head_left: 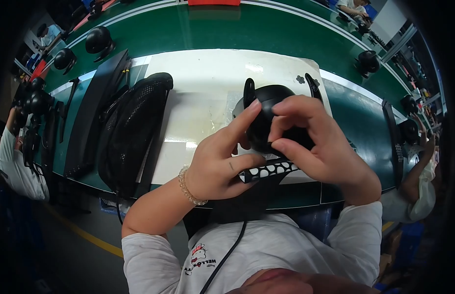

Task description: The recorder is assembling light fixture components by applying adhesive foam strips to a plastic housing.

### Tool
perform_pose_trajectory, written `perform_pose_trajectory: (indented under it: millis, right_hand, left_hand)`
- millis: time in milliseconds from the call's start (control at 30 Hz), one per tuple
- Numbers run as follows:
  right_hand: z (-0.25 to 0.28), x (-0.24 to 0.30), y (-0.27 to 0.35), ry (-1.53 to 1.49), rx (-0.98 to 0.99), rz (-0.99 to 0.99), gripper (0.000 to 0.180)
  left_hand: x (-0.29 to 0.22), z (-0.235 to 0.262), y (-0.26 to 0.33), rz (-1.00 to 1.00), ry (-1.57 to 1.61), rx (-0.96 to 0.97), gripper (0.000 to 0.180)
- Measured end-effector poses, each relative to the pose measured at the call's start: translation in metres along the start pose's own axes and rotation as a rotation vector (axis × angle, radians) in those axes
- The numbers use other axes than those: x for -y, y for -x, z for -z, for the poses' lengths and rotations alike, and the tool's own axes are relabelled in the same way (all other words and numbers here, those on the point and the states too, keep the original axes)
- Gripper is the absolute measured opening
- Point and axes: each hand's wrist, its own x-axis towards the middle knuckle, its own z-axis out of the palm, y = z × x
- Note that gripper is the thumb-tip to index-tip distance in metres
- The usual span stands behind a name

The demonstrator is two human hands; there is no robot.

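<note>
Green workbench [213,29] runs across a busy assembly hall, with a white mat [203,93] laid on it. Over the mat's near edge, both hands hold a rounded black helmet shell [269,100]. The left hand [222,164] grips it from the left, thumb up against the shell's side, and also pinches a black strip with white dots [269,170] beneath the shell. The right hand [315,142] curls over the shell's front, fingertips pinched together at its lower edge. Left of the mat lies a black mesh pad [132,130].

black rounded part [266,117] | glossy; held above white mat, between both hands
</note>
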Motion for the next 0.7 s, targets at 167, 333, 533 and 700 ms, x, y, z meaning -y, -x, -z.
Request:
perform_pose_trajectory:
  millis: [167,333,533,700]
  right_hand:
    - [0.002,-0.003,-0.007,0.207,0.035,0.058,0.038]
    - [0.003,0.001,-0.005,0.282,0.019,0.101,0.034]
    - [0.005,0.02,-0.005,0.725,0.054,0.344,0.037]
    - [0.005,0.032,-0.005,0.893,0.164,0.337,0.034]
  left_hand:
    - [0.003,-0.001,0.0,-0.006,0.009,0.013,0.014]
    - [0.006,-0.004,0.0,-0.026,0.042,0.007,0.017]
    - [0.006,-0.003,-0.001,-0.037,0.055,0.007,0.022]
    - [0.003,0.001,-0.002,-0.055,0.006,0.041,0.021]
